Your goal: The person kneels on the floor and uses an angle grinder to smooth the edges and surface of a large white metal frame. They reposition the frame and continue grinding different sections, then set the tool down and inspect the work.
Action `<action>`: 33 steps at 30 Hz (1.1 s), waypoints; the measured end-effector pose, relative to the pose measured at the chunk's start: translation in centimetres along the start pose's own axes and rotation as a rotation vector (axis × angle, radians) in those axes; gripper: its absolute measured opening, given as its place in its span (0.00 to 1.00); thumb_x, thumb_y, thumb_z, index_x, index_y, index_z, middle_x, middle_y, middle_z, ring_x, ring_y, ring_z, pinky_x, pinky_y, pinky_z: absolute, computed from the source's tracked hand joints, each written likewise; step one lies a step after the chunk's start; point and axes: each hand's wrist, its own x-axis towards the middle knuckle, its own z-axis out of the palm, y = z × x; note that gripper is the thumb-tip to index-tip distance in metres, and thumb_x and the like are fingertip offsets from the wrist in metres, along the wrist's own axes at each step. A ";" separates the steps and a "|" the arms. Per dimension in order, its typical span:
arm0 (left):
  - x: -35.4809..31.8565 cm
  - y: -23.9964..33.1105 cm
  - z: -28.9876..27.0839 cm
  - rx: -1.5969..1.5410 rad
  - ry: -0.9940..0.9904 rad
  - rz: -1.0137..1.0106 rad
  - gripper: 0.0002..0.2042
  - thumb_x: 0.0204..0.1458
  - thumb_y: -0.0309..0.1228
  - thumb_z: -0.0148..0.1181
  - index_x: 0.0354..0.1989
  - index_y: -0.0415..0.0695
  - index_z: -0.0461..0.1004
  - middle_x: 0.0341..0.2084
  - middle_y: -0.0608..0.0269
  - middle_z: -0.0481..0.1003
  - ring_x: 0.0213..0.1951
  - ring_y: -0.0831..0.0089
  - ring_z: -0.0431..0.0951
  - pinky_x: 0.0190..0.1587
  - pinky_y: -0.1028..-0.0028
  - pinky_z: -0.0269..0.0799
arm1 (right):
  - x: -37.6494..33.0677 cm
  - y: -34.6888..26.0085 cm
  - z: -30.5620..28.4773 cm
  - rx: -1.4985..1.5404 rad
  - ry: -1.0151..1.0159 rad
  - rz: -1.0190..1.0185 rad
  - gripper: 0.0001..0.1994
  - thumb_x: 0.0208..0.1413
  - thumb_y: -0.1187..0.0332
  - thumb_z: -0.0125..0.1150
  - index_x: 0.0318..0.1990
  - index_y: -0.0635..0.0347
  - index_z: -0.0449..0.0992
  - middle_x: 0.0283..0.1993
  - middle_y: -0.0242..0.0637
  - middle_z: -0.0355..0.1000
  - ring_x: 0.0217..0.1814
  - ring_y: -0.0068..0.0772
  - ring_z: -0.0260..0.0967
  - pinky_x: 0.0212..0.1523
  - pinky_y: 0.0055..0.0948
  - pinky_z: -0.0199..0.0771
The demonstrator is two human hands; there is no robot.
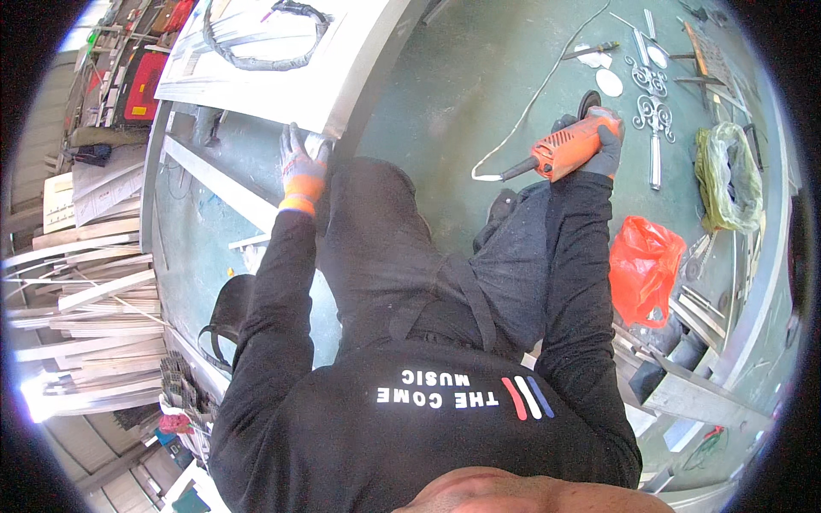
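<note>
Orange grinder (pixel 568 149) — just one — fills the right hand (pixel 608 152); the left hand (pixel 302 168) spreads at one white panel (pixel 295 98).

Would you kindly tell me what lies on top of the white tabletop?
A dark, thick loop lies on the white tabletop. The left hand is at the near edge. The surface directly beneath the loop is covered, so anything there cannot be seen.

Light (pixel 37 400) glares left of the green floor (pixel 453 94).
</note>
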 end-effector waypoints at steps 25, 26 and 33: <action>-0.7 1.3 7.8 -0.578 0.040 -0.322 0.56 0.48 0.43 0.68 0.75 0.38 0.32 0.72 0.34 0.42 0.73 0.48 0.48 0.73 0.64 0.48 | -0.6 1.5 2.4 -0.057 -0.032 0.025 0.24 0.42 0.60 0.64 0.49 0.54 0.71 0.53 0.38 0.70 0.42 0.50 0.71 0.43 0.53 0.77; -1.3 3.5 7.7 -0.607 0.034 -0.313 0.55 0.48 0.42 0.68 0.75 0.38 0.32 0.72 0.34 0.43 0.73 0.47 0.47 0.73 0.64 0.47 | -0.2 1.2 2.2 -0.070 -0.018 -0.012 0.23 0.42 0.60 0.64 0.49 0.54 0.71 0.53 0.38 0.70 0.42 0.49 0.71 0.43 0.53 0.77; -6.2 9.2 2.6 -0.429 -0.095 0.231 0.44 0.49 0.36 0.66 0.73 0.40 0.49 0.72 0.41 0.49 0.72 0.44 0.50 0.73 0.55 0.48 | -0.7 1.0 2.9 -0.099 0.007 -0.010 0.24 0.42 0.59 0.65 0.50 0.55 0.70 0.53 0.37 0.70 0.43 0.50 0.71 0.43 0.52 0.77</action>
